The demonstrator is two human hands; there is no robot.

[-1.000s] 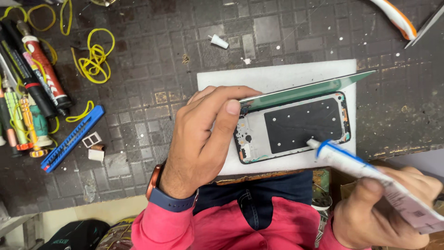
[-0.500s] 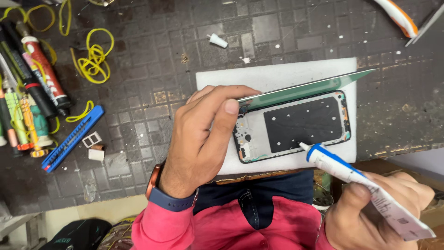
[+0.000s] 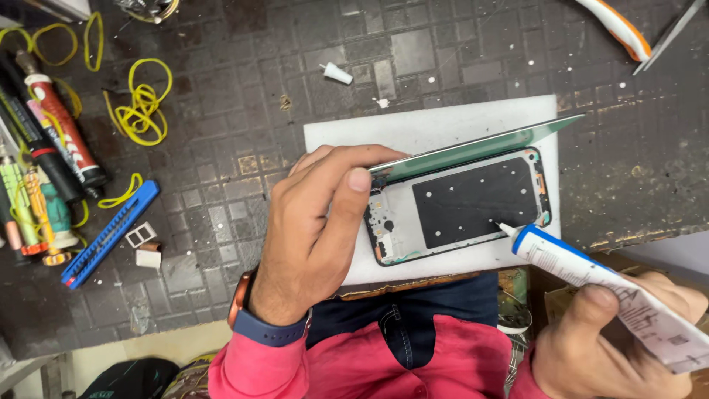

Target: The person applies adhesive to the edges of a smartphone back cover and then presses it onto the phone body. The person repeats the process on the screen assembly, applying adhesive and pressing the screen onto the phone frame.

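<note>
On the white foam pad (image 3: 443,122), your left hand (image 3: 317,236) pinches the lifted glass panel (image 3: 480,148) above the phone frame (image 3: 458,207); your right hand (image 3: 598,340) is closed round the glue tube (image 3: 591,270), its nozzle touching the frame's edge. Squeeze too hard and adhesive may smear inward; a slipped panel could drop. The dark tiled tabletop (image 3: 244,96) is cluttered with rubber bands (image 3: 144,103).

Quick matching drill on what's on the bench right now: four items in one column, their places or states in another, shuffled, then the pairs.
Things:
1. glue tube
2. phone frame
3. blue cutter
4. yellow rubber bands

Places or states:
A. lying on the white foam pad
B. loose on the dark mat, upper left
C. squeezed in the right hand, nozzle at the frame's lower edge
D. flat on the mat, left of the left hand

Pairs: 1-C, 2-A, 3-D, 4-B
</note>
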